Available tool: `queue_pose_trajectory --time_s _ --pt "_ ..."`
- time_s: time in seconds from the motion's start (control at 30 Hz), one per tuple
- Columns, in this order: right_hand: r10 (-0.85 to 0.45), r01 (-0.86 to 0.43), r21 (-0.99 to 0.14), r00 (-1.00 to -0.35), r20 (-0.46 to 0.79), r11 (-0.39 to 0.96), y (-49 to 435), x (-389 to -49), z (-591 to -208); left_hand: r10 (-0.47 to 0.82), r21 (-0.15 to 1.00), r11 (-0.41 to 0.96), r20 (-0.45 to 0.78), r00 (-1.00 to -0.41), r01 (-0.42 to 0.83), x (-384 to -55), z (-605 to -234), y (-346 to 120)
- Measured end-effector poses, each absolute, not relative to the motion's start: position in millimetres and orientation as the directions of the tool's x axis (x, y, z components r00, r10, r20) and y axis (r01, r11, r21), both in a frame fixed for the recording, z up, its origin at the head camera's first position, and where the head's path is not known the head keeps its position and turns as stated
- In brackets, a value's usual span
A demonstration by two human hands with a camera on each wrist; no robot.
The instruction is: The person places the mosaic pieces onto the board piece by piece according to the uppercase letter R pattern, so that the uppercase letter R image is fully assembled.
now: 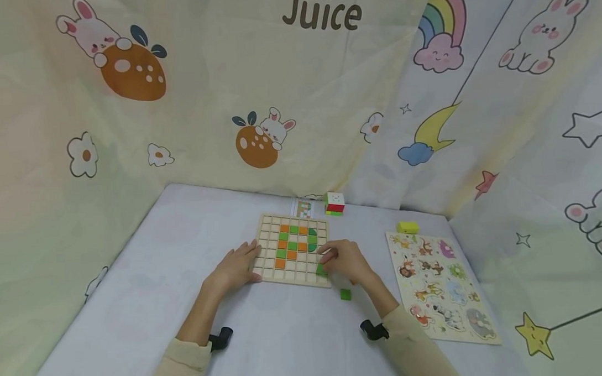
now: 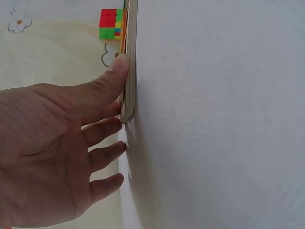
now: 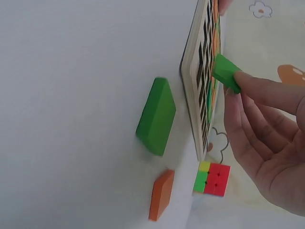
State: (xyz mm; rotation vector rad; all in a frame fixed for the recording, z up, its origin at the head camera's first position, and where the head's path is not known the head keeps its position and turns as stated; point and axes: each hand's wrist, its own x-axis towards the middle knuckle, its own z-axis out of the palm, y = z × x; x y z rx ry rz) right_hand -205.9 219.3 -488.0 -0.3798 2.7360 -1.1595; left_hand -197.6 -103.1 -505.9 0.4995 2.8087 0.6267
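A wooden grid board (image 1: 269, 273) lies on the table, with orange and green tiles set in several of its squares. My left hand (image 1: 233, 266) rests at the board's left edge, fingers spread, and in the left wrist view its thumb touches the board's rim (image 2: 131, 90). Over the board's right side, my right hand (image 1: 347, 259) pinches a green tile (image 3: 226, 72) between thumb and fingers. On the table near the board's front right corner lie a loose green tile (image 1: 345, 294) and an orange tile (image 3: 161, 194), mostly covered by the right hand in the head view.
Behind the board are a pattern card (image 1: 304, 209) and a puzzle cube (image 1: 335, 203). An animal puzzle board (image 1: 436, 285) lies at the right, with a yellow block (image 1: 407, 227) at its far edge. Printed cloth (image 1: 198, 103) hangs behind the table.
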Motion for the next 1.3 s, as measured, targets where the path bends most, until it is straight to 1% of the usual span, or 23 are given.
queue_pose_trajectory --time_s 0.17,0.37,0.63,0.87,1.3 --pt "-0.302 -0.171 -0.749 -0.953 -0.041 0.640 208 -213 -489 0.376 0.433 0.855 -0.136 -0.917 0.286 -199 -509 -102" --pt "-0.323 -0.202 -0.724 -0.946 -0.030 0.660 193 -223 -491 0.383 0.421 0.856 -0.127 -0.915 0.300 -202 -511 -103" --pt "-0.357 -0.232 -0.721 -0.934 -0.024 0.653 176 -231 -495 0.370 0.442 0.853 -0.139 -0.919 0.277 -203 -514 -101" --pt "-0.379 -0.237 -0.713 -0.924 -0.043 0.660 173 -235 -498 0.368 0.438 0.856 -0.144 -0.919 0.275 -204 -515 -102" --pt "-0.367 -0.219 -0.689 -0.927 -0.073 0.691 171 -240 -502 0.366 0.432 0.859 -0.140 -0.920 0.276 -201 -513 -102"
